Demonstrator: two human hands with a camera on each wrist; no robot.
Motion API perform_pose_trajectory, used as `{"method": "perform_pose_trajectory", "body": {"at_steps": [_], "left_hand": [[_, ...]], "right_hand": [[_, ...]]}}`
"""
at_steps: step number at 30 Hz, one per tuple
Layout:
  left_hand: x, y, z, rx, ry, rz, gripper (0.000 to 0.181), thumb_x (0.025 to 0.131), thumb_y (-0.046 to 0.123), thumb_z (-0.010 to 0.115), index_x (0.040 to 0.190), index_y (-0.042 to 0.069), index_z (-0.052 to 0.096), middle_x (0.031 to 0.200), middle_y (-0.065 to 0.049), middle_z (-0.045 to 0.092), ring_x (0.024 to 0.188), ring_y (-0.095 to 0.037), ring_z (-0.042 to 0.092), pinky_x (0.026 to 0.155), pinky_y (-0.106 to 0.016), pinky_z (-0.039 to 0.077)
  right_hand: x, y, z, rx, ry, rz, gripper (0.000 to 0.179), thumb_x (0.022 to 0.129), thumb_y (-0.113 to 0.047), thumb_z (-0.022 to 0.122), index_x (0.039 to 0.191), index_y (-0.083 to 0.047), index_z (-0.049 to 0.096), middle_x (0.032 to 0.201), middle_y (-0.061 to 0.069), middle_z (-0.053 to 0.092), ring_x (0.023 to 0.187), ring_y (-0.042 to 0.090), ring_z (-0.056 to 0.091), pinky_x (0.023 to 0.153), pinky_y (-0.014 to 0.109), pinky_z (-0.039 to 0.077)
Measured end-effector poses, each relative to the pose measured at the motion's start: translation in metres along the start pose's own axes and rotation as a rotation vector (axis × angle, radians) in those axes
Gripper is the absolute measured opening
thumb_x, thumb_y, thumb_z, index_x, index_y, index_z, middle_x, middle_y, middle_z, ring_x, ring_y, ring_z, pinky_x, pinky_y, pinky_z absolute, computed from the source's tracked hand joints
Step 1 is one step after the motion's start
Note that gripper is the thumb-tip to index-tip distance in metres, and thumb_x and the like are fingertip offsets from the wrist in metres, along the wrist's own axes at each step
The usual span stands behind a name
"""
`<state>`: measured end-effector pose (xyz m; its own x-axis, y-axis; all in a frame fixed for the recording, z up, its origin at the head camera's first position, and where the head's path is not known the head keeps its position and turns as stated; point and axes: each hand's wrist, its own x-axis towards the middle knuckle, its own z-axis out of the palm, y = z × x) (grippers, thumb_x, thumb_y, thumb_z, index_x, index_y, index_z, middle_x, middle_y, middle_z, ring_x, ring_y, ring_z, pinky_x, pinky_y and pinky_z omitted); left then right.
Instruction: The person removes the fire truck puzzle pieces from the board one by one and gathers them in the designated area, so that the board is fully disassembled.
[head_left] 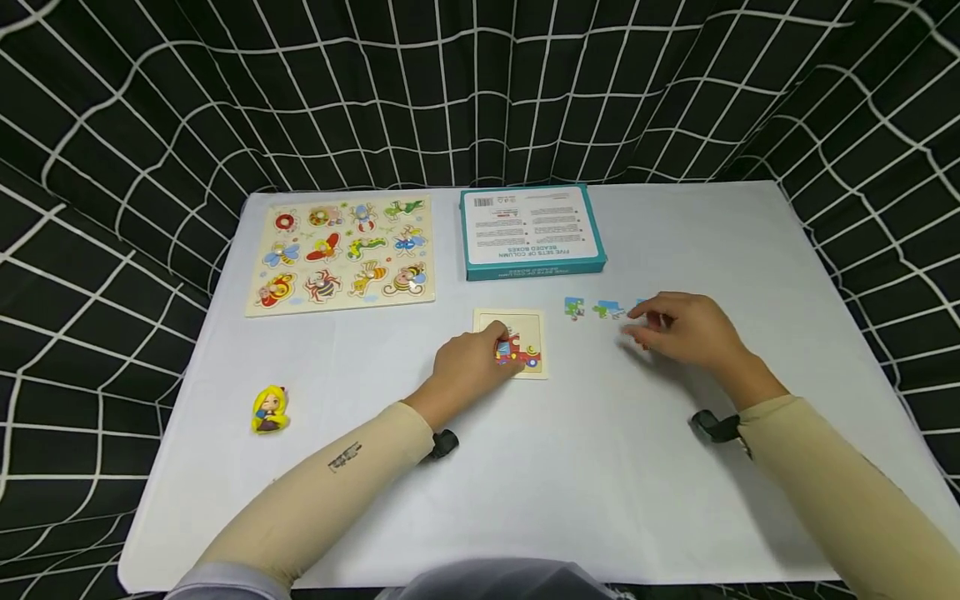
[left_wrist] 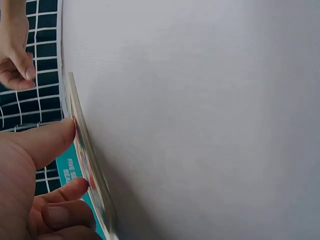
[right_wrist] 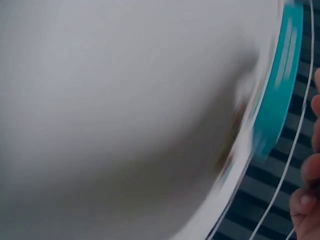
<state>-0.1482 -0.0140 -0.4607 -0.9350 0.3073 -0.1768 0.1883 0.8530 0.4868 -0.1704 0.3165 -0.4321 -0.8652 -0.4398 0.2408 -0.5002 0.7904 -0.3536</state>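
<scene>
My left hand (head_left: 474,360) rests on a small square wooden puzzle board (head_left: 534,322), thumb and fingertips touching its picture side. A red vehicle picture (head_left: 531,350) shows beside the fingers. In the left wrist view the board (left_wrist: 90,150) appears nearly edge-on beside the thumb (left_wrist: 52,140). My right hand (head_left: 686,329) hovers above the table at the right, thumb and fingers apart with nothing visible between them. Close to its fingertips lies a blue and green puzzle piece (head_left: 609,309); another piece (head_left: 574,307) lies farther left. A third is mostly hidden behind the right hand.
A teal and white box (head_left: 532,229) stands behind the board. A large wooden insect puzzle (head_left: 341,254) lies at the back left. A yellow-haired doll figure (head_left: 270,409) sits at the left. Black netting with white lines (head_left: 480,100) surrounds the white table (head_left: 585,483).
</scene>
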Motion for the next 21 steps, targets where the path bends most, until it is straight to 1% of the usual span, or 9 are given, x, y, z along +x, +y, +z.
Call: {"method": "perform_pose_trajectory", "body": {"at_steps": [2,4,7,9,12,16,21], "left_hand": [[-0.002,-0.004,-0.001,-0.011,0.008,-0.009,0.045,0.085,0.052,0.071,0.116,0.021,0.058,0.076,0.002,0.063,0.062,-0.017,0.056,0.052,-0.033,0.04],[-0.003,-0.006,-0.002,-0.03,0.017,-0.019,0.042,0.085,0.05,0.071,0.111,0.019,0.057,0.074,0.002,0.062,0.062,-0.017,0.055,0.051,-0.033,0.039],[-0.005,-0.008,-0.005,-0.025,0.018,-0.041,0.041,0.085,0.049,0.073,0.104,0.018,0.055,0.069,0.003,0.059,0.059,-0.017,0.055,0.05,-0.034,0.038],[-0.005,-0.009,-0.006,-0.019,0.013,-0.046,0.041,0.084,0.05,0.073,0.102,0.018,0.054,0.068,0.003,0.059,0.058,-0.017,0.055,0.049,-0.034,0.038],[-0.004,-0.01,-0.005,0.003,0.004,-0.042,0.041,0.084,0.051,0.073,0.102,0.018,0.054,0.069,0.002,0.06,0.058,-0.017,0.055,0.049,-0.033,0.039],[-0.004,-0.011,-0.004,0.03,0.002,-0.037,0.042,0.084,0.052,0.072,0.103,0.019,0.054,0.069,0.001,0.06,0.059,-0.017,0.055,0.049,-0.033,0.039],[-0.004,-0.013,-0.005,0.064,0.021,-0.043,0.044,0.084,0.052,0.072,0.107,0.018,0.056,0.073,-0.002,0.062,0.062,-0.02,0.057,0.05,-0.034,0.04]], "right_hand": [[0.014,-0.021,0.01,0.006,-0.029,-0.064,0.016,0.077,-0.02,0.084,0.09,-0.015,0.076,0.07,-0.012,0.054,0.063,0.007,0.045,0.058,0.025,0.037],[0.027,-0.043,0.022,0.003,-0.1,-0.097,0.015,0.079,-0.022,0.082,0.091,-0.014,0.077,0.074,-0.01,0.061,0.064,0.008,0.047,0.058,0.028,0.04],[0.047,-0.07,0.038,-0.002,-0.215,-0.109,0.018,0.084,-0.027,0.079,0.096,-0.014,0.078,0.082,-0.007,0.068,0.067,0.008,0.052,0.061,0.029,0.043],[0.058,-0.082,0.048,-0.014,-0.254,-0.119,0.02,0.085,-0.029,0.077,0.098,-0.013,0.078,0.085,-0.005,0.07,0.067,0.009,0.053,0.061,0.03,0.044],[0.069,-0.094,0.06,-0.036,-0.293,-0.127,0.019,0.085,-0.03,0.076,0.096,-0.014,0.078,0.084,-0.005,0.07,0.07,0.01,0.056,0.064,0.031,0.046],[0.078,-0.1,0.07,-0.053,-0.326,-0.12,0.013,0.085,-0.026,0.076,0.092,-0.015,0.079,0.083,-0.006,0.07,0.072,0.01,0.059,0.067,0.032,0.048],[0.087,-0.106,0.074,-0.052,-0.326,-0.087,0.011,0.083,-0.024,0.076,0.086,-0.013,0.077,0.072,-0.008,0.063,0.067,0.011,0.054,0.064,0.031,0.046]]}}
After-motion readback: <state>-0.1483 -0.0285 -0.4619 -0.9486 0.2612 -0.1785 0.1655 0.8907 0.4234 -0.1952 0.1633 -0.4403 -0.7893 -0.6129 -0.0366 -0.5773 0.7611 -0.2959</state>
